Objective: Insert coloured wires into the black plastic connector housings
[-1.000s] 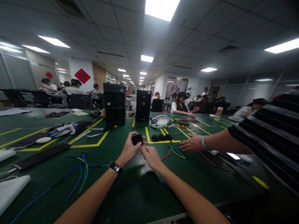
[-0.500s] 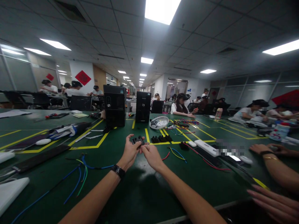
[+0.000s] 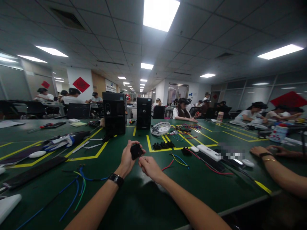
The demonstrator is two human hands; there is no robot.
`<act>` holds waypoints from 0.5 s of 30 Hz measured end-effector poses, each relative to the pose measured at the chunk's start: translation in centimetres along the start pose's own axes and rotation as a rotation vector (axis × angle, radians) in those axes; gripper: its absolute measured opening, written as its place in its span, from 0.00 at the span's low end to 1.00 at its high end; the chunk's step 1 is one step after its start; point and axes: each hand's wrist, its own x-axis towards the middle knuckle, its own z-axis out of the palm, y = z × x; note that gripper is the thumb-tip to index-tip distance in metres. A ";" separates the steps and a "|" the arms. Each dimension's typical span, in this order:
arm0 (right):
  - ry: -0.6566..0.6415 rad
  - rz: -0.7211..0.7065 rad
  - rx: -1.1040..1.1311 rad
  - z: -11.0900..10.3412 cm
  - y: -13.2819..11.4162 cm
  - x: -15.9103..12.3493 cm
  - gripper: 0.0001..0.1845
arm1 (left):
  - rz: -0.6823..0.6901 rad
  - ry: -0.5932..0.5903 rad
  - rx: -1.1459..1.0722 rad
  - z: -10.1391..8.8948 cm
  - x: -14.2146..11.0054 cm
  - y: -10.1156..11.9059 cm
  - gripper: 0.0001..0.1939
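My left hand (image 3: pixel 127 161) is closed around a small black block-like part (image 3: pixel 136 151), with a flat dark face of it turned towards me. Close by on its right, my right hand (image 3: pixel 150 167) is in a pinch, its fingertips just below the part. Whatever those fingers hold, if anything, is too small to make out. Beyond my hands, several similar black parts (image 3: pixel 163 145) stand in a row on the green table (image 3: pixel 134 204). Short yellow and blue wires (image 3: pixel 181 159) and a red wire (image 3: pixel 168 166) lie to the right of my right hand.
Two black computer towers (image 3: pixel 114 113) stand at the back, beside a white basket (image 3: pixel 161 128). Blue and green wires (image 3: pixel 80 185) lie on the left. A white power bank-like device (image 3: pixel 208 152) rests at right, near another person's arm (image 3: pixel 275 163).
My left hand has turned the black part, so its flat face shows instead of its knobbed side. My right fingers have come slightly away from it. Another person's hand at lower right has gone from view.
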 end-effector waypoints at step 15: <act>0.201 -0.236 -0.487 0.8 -1.5 -0.7 0.18 | -0.001 0.192 -0.099 0.0 1.0 -1.2 0.13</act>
